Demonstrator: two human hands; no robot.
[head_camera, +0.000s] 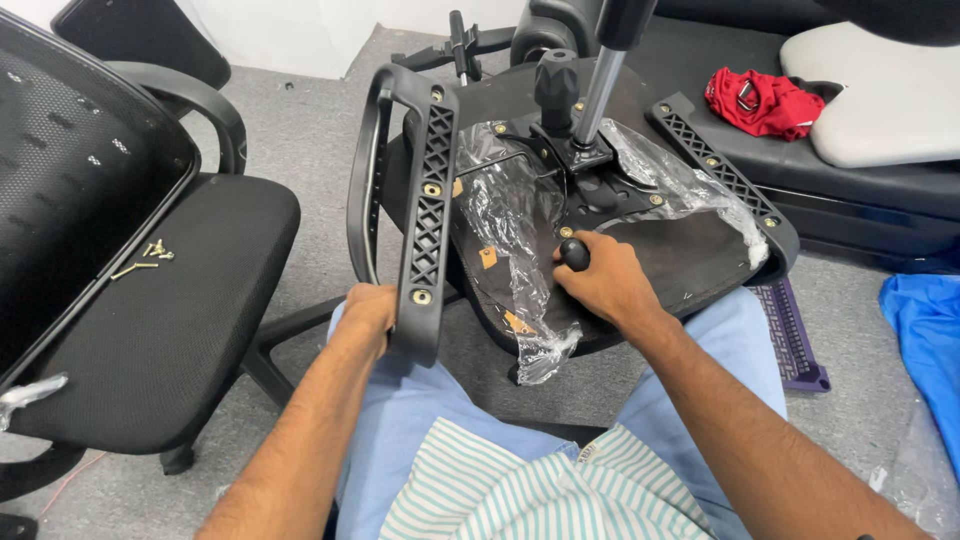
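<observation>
A person sits looking down at an upturned black office chair seat (690, 255) resting across their knees, its underside facing up and partly covered in torn clear plastic wrap (510, 225). The left hand (368, 312) is closed around the near end of a black plastic armrest (425, 210) lying along the seat's left edge; screws show in its holes. The right hand (600, 280) is wrapped around a black-handled screwdriver (575, 254) pressed down on the seat base. A second armrest (715, 165) sits on the far edge, and the metal tilt mechanism (585, 150) with its gas column looks bolted on. Judging by this, assembly seems well advanced. Loose brass screws (150, 255) lie on a finished black mesh chair (160, 310) to the left.
</observation>
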